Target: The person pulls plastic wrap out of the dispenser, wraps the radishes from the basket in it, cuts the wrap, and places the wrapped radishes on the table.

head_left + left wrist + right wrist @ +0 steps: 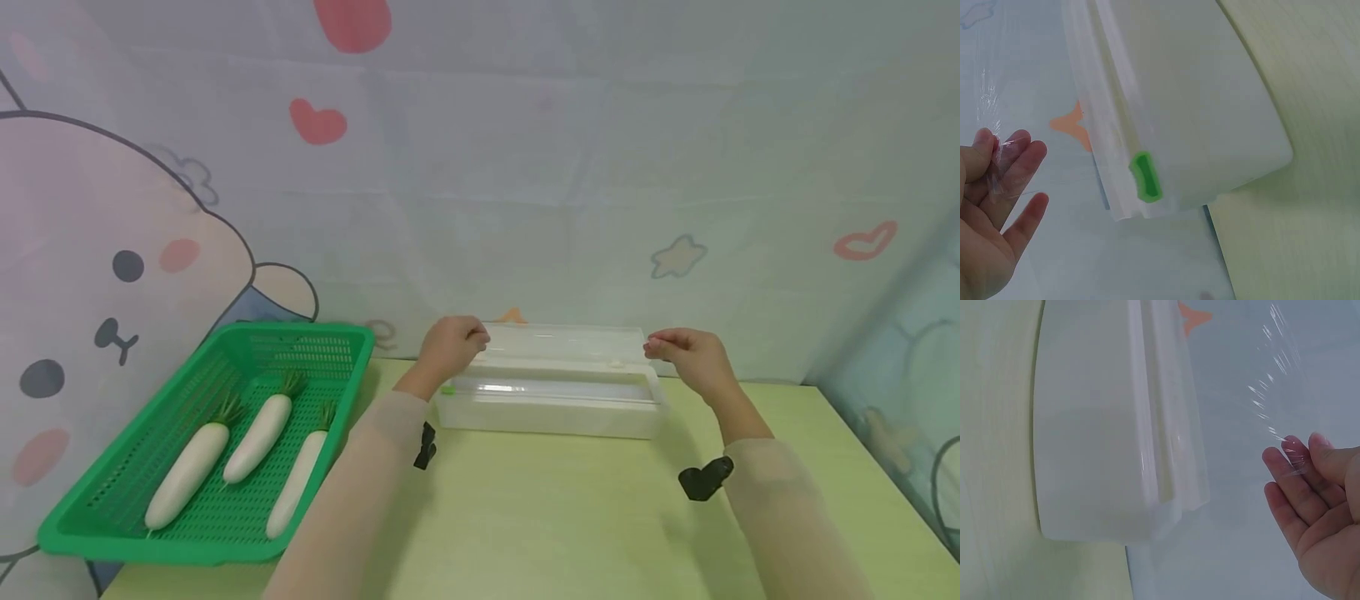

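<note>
A white cling film dispenser stands on the table near the back wall, its see-through lid raised and a roll visible inside. My left hand is above the dispenser's left end and pinches a corner of clear cling film between thumb and fingers. Past the right end, my right hand pinches the film's other side; glints mark the thin film in the right wrist view. A green slider shows at the dispenser's left end.
On the left of the table is a green plastic basket holding three white radishes with green tops. Behind the table hangs a printed cloth with hearts and a bear. A dark cable hangs at the right edge.
</note>
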The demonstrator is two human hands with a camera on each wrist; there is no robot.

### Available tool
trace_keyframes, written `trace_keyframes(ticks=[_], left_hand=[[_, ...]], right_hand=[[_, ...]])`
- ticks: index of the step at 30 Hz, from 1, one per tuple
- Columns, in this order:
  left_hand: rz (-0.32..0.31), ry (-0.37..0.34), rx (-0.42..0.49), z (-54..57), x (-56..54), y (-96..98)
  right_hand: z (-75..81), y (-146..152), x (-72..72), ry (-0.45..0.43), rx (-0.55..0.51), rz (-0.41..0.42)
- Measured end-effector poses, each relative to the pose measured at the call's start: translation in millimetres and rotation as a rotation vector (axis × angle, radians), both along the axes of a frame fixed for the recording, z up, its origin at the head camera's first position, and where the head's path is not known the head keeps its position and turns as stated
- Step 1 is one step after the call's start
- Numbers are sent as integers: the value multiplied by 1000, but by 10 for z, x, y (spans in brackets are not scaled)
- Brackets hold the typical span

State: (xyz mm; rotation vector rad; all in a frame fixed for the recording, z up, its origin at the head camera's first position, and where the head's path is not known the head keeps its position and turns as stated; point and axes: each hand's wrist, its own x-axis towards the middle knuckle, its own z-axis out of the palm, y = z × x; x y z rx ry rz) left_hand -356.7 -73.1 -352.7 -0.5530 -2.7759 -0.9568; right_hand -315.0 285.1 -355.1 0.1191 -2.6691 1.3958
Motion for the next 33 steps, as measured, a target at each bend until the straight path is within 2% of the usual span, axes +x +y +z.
trace_keyframes(ticks=[5,10,19,28,33], left_hand=[[-14,-42,70,87,23,2],[-25,-48,115,154,42,-3],[-41,-22,147,272,38,6],[-33,-11,201,416,66,28],[-33,-4,197,507,81,47]], right_hand=[[73,13,6,-22,-4,7],[145,14,11,-24,4,12],[325,-4,36,22,45,16],[481,30,38,26,64,13],[564,51,54,46,61,15]])
